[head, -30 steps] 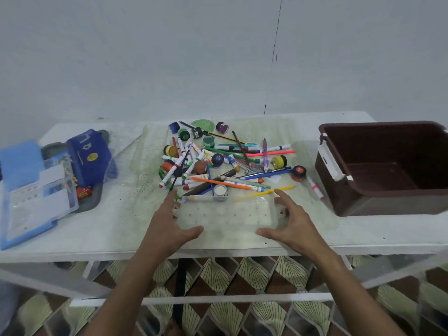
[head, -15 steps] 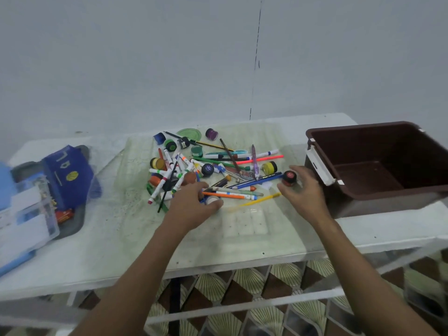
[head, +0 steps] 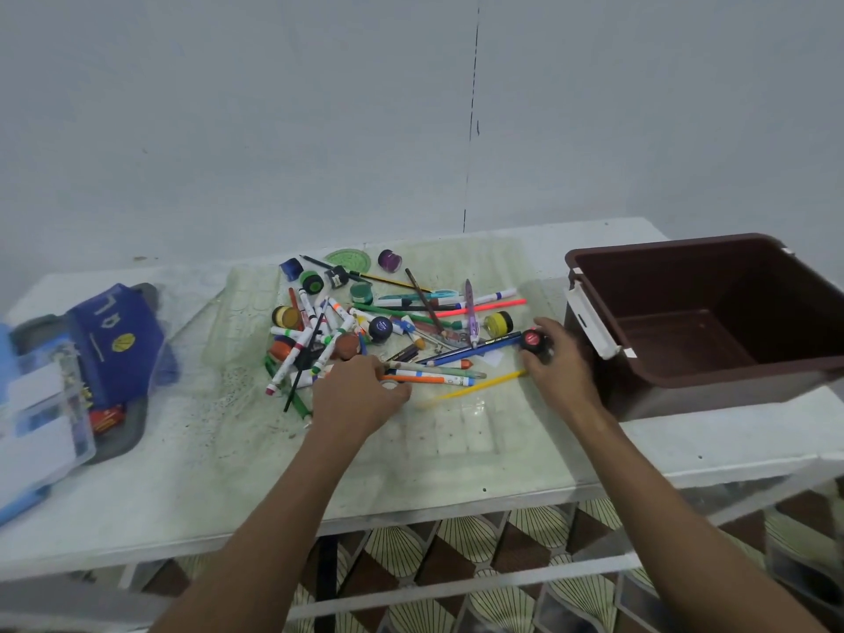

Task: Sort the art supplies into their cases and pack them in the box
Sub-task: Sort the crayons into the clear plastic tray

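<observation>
— Brown plastic, that box (head: 712, 312) on the right, and it is sitting bare inside: nothing is packed yet, I would say.

— And the supplies?

— The loose heap of markers, pencils and small round paint pots (head: 388, 331) is lying spread over the middle of the white table (head: 182, 495). Sorting is only starting.

— What are the hands doing?

— The right hand (head: 559, 365) is curling its fingers round a small black pot with a red lid (head: 532, 341), just beside the box's white latch. The left hand (head: 358, 395) is reaching into the heap's near edge, fingers bent over an orange marker (head: 424, 379); whether it is gripping it I cannot tell.

— The cases?

— A clear compartmented plastic tray (head: 456, 431) is lying between the hands, and a blue pouch (head: 114, 335) and a clear-lidded blue case (head: 41, 413) are waiting far left.
</observation>
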